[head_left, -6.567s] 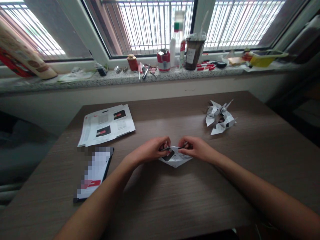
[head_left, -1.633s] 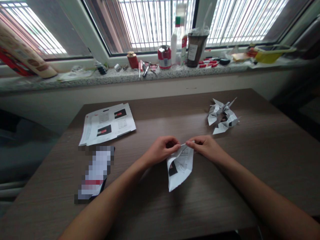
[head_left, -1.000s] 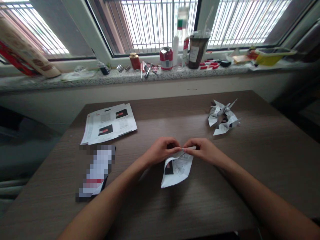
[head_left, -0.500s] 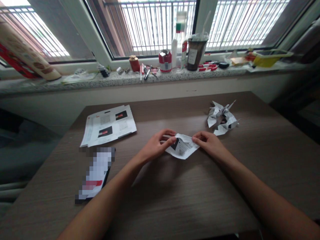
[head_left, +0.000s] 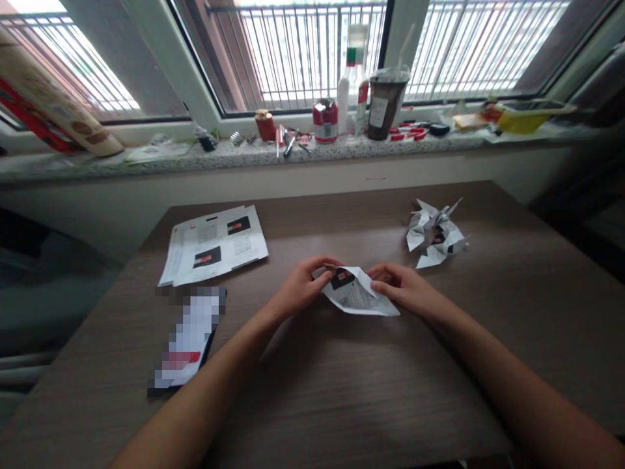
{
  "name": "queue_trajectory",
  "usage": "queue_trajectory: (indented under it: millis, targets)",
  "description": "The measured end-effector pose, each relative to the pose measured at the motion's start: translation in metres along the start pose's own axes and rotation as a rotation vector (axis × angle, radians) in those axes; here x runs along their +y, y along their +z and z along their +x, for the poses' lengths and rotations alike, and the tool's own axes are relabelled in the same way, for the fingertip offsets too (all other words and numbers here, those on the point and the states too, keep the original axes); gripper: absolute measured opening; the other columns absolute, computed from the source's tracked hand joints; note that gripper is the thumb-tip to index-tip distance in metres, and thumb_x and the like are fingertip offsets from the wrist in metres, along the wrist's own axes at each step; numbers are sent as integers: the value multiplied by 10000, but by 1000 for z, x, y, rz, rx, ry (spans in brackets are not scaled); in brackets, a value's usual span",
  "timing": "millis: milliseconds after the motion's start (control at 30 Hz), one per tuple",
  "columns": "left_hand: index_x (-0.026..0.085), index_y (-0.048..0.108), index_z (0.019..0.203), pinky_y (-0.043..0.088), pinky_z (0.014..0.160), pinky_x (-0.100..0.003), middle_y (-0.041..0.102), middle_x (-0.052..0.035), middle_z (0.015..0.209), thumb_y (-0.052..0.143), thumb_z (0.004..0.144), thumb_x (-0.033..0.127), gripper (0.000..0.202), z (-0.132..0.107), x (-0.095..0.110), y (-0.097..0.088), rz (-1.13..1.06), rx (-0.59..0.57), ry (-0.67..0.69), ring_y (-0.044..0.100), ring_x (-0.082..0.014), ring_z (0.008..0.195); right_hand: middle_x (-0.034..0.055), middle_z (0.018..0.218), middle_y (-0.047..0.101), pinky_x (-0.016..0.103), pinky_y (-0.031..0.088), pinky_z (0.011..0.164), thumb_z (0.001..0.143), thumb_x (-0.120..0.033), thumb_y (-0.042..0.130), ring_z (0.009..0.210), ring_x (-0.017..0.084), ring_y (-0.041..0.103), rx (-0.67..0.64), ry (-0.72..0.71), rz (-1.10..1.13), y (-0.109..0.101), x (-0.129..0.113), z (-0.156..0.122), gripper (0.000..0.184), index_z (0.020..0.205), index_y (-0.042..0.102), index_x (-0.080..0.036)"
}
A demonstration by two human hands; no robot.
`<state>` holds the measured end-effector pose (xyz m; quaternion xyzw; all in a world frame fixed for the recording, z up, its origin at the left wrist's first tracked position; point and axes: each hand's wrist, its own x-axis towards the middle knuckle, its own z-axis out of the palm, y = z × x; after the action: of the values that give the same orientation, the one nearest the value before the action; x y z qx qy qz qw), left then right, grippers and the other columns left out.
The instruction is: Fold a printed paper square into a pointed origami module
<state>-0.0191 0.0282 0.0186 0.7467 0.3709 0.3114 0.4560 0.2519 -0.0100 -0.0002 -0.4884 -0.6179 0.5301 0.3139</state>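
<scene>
Between my hands is a small sheet of printed paper (head_left: pixel 359 296), partly folded, with a dark picture near its left side. My left hand (head_left: pixel 307 283) pinches its left edge between thumb and fingers. On the other side, my right hand (head_left: pixel 400 286) grips the upper right part, where a flap of the paper is raised. The paper's lower right corner points out below my right thumb. Beyond my right hand sits a spiky folded-paper piece (head_left: pixel 446 246), made of the same sort of printed paper.
A stack of printed sheets (head_left: pixel 244 246) lies at the table's (head_left: pixel 312 391) far left, with a blurred phone (head_left: pixel 193 339) in front. Along the windowsill (head_left: pixel 185 156) stand a red can (head_left: pixel 325 120), clear bottles (head_left: pixel 352 91), a dark drink cup (head_left: pixel 385 104) and a yellow container (head_left: pixel 525 120).
The paper has turned and its visible shape has widened, with one corner now reaching further right. My right hand has shifted slightly along its edge. The other items have stayed put.
</scene>
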Motion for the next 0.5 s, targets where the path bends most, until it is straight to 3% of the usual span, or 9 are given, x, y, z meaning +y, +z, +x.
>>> queue_trajectory:
  millis: [167, 367, 500]
  targets:
    - [195, 746, 1111, 514, 906, -309, 764, -47, 1087, 573, 981, 170, 218, -2, 8, 4, -6, -93, 19, 693, -192, 1015, 78, 1075, 706, 311, 520, 697, 947, -477, 649, 916, 215, 652, -160, 44, 51, 7, 0, -3, 369, 1203, 676, -213]
    - [194, 741, 1129, 528, 835, -298, 752, -58, 1105, 612, 975, 236, 205, -2, 6, 5, -20, -95, -22, 686, -198, 985, 9, 832, 613, 263, 456, 607, 953, -513, 643, 716, 148, 567, -282, 49, 61, 14, 1, -4, 337, 966, 661, -177]
    - [203, 710, 1188, 555, 817, -327, 729, -79, 1096, 615, 988, 330, 255, -3, 2, 4, -126, -39, -105, 690, -201, 931, 6, 806, 607, 252, 432, 584, 957, -528, 632, 666, 130, 543, -267, 59, 87, 13, 0, -5, 357, 954, 648, -171]
